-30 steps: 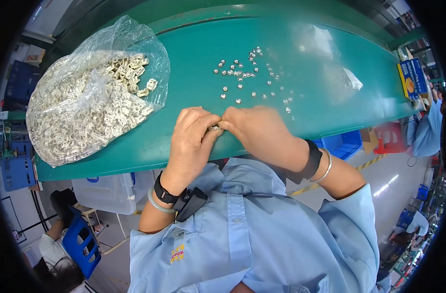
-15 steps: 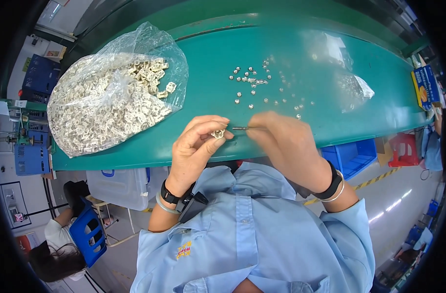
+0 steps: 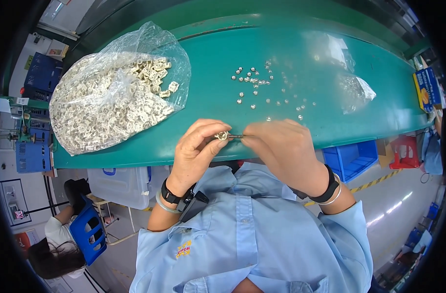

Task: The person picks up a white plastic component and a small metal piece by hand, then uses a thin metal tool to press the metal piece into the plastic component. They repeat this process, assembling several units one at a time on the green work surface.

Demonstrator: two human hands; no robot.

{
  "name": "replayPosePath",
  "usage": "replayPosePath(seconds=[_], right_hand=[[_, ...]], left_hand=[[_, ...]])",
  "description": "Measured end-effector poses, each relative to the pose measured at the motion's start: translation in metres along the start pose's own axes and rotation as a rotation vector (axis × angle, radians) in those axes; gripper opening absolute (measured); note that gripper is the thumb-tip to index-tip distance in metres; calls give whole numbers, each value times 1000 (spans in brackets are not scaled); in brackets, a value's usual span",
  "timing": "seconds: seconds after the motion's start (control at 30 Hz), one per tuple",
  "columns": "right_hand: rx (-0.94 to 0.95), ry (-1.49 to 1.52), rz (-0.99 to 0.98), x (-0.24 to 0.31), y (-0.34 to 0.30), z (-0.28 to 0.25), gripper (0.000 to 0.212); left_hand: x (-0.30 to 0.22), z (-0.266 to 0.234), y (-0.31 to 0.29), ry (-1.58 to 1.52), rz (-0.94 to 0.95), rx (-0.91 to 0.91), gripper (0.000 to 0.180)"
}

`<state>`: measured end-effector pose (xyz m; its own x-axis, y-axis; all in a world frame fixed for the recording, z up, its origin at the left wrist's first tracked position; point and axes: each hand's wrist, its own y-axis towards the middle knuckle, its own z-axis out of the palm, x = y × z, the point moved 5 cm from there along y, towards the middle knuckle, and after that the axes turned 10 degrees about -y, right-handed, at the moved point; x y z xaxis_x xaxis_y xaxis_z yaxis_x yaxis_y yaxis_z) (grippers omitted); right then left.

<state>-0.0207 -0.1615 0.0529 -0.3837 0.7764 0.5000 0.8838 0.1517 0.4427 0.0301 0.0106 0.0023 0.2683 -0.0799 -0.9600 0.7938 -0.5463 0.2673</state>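
Note:
My left hand [image 3: 189, 152] is closed, pinching a small cream-coloured openwork piece [image 3: 222, 136] between thumb and fingers at the table's front edge. My right hand [image 3: 287, 152], slightly blurred, grips a thin dark metal tool [image 3: 236, 136] whose tip meets the right side of that piece. Whether the tip goes inside cannot be seen. Beyond my hands, many small shiny silver beads [image 3: 254, 80] lie scattered on the green table. On the left, a clear plastic bag [image 3: 181, 73] lies open with a heap of similar cream pieces [image 3: 130, 105] in it.
The green tabletop [image 3: 208, 63] runs across the view. A smaller clear bag [image 3: 354, 93] lies at the right, near a blue and yellow box [image 3: 426, 90]. Below the edge are a blue bin [image 3: 352, 158] and a lidded clear tub [image 3: 118, 185]. Another person sits on a blue chair [image 3: 88, 232].
The cream piece and the tool tip, apart before, now touch. Both hands have come slightly nearer to me. A bead now shows on the table just beyond my right hand.

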Motion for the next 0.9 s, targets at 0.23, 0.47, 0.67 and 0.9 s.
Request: replayPosePath(seconds=[0.23,0.47,0.67,0.9], right_hand=[[2,32,94,-7,-2,0,10],[-39,154,115,-1,0,8,12],[-61,126,61,10,6,18,13],[-62,10,73,12,5,21,13]], left_hand=[[6,2,2,-497,-135,-80,22],[17,4,5,-1111,-284,-76,22],[19,10,1,-1373,-320,-69,23],[16,11,0,-1276,-362,-140,27]])
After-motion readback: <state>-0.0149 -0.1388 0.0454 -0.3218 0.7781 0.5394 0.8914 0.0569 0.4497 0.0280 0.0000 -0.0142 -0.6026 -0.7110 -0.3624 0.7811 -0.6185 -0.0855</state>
